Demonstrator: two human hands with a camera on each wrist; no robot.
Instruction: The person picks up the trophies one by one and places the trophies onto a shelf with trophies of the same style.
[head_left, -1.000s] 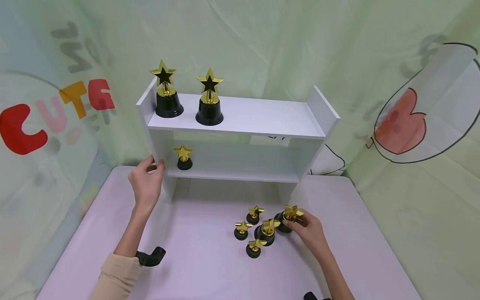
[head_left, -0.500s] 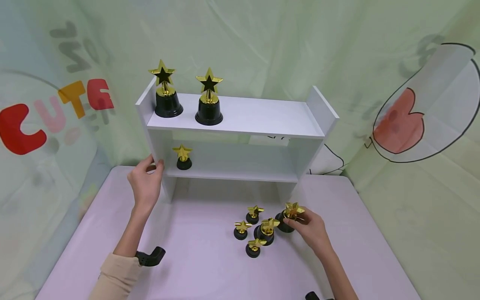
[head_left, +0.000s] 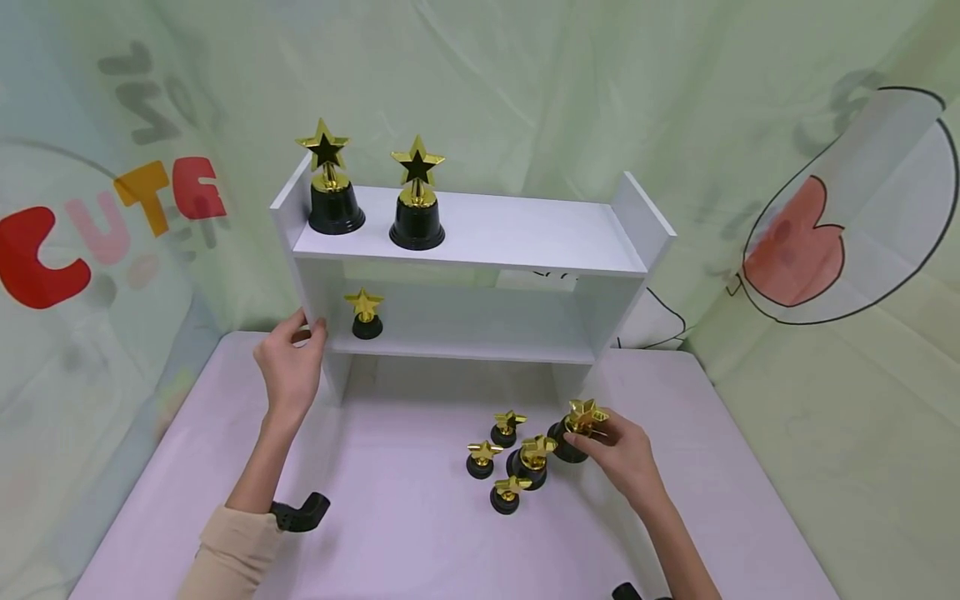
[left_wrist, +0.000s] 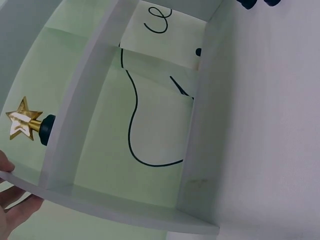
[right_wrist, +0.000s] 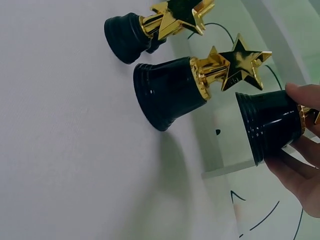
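My right hand (head_left: 626,458) pinches a large gold star trophy (head_left: 572,440) with a black base, thumb and fingers around it at the right of the group. In the right wrist view this trophy (right_wrist: 270,125) appears lifted off the table. Beside it stand another large trophy (head_left: 530,464) and three small trophies, among them one small trophy (head_left: 506,496) at the front. My left hand (head_left: 292,362) grips the left side panel of a white shelf (head_left: 480,354), thumb on one face and fingers on the other, as the left wrist view shows.
Two large trophies, one at the left end (head_left: 336,208) and one beside it (head_left: 417,223), stand on the top board. One small trophy (head_left: 367,321) stands on the middle board. A pale cloth (head_left: 405,533) covers the table; printed curtains (head_left: 480,83) hang behind and at the sides.
The right hand has raised the large trophy slightly. My left hand stays on the shelf's side panel, and the other trophies have not moved.
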